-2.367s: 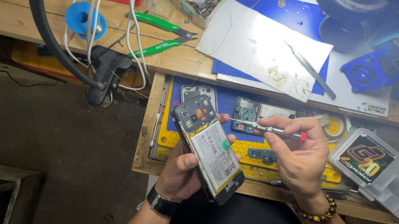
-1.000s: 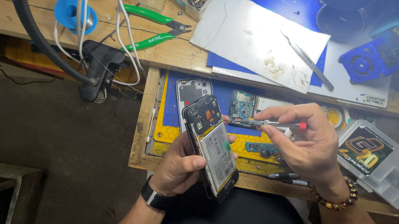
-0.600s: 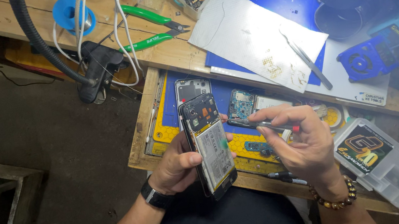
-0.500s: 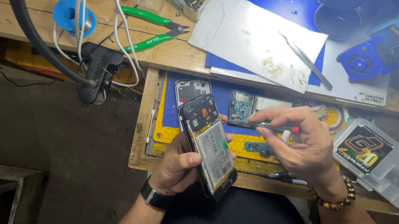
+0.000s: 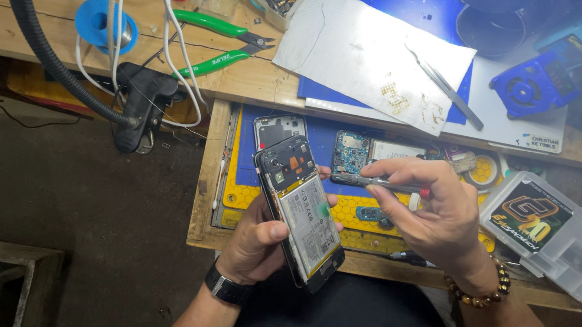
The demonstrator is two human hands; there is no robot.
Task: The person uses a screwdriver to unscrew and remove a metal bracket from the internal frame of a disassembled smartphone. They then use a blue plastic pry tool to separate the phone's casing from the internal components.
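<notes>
Opened phone (image 5: 303, 214) sits gripped in left hand (image 5: 260, 239); right hand (image 5: 436, 212), just right, has fingers clamped on a screwdriver (image 5: 383, 183) above the counter (image 5: 250, 82).

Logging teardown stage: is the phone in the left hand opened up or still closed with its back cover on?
Opened: the phone in the left hand shows its bare battery and exposed internal parts, with no back cover on it.
</notes>
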